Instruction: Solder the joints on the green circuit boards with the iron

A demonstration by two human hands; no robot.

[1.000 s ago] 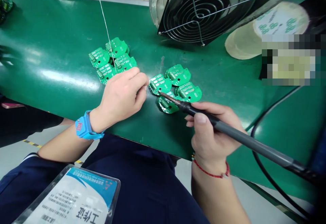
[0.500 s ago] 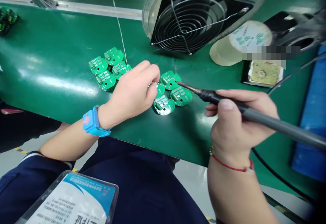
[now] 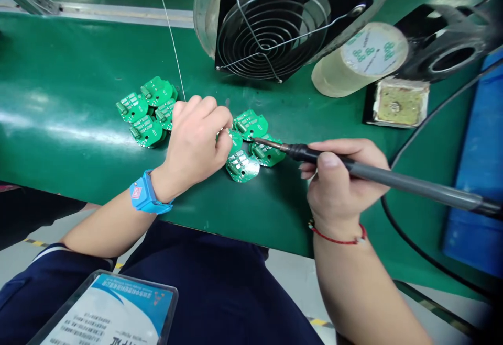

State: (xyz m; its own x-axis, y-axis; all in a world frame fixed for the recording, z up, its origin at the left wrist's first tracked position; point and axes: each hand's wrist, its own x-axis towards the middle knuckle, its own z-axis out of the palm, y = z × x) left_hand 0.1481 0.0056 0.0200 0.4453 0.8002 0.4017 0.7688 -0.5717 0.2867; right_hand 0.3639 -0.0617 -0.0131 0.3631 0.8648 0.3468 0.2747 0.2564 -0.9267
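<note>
My right hand (image 3: 341,182) is closed round the handle of a soldering iron (image 3: 377,175). The iron's tip points left and meets the near edge of a green circuit board (image 3: 250,123) in the right-hand cluster. My left hand (image 3: 198,138), with a blue strap on its wrist, is closed in a pinch on a thin solder wire (image 3: 170,30) that runs down from above. Its fingertips are over the left side of this cluster, partly hiding one board. Another circuit board (image 3: 242,166) lies nearest me. A second cluster of boards (image 3: 146,131) lies left of my left hand.
A black fan (image 3: 263,46) with a wire guard stands behind the boards. To its right are a pale cylindrical roll (image 3: 341,75) and a soldering sponge (image 3: 401,103) in a dark tray. A black cable (image 3: 416,261) loops at the right, beside a blue mat (image 3: 471,193).
The soldering iron's tip has moved down from the upper right board's side to its near edge. My left hand keeps its pinch over the boards. The whole view has shifted slightly.
</note>
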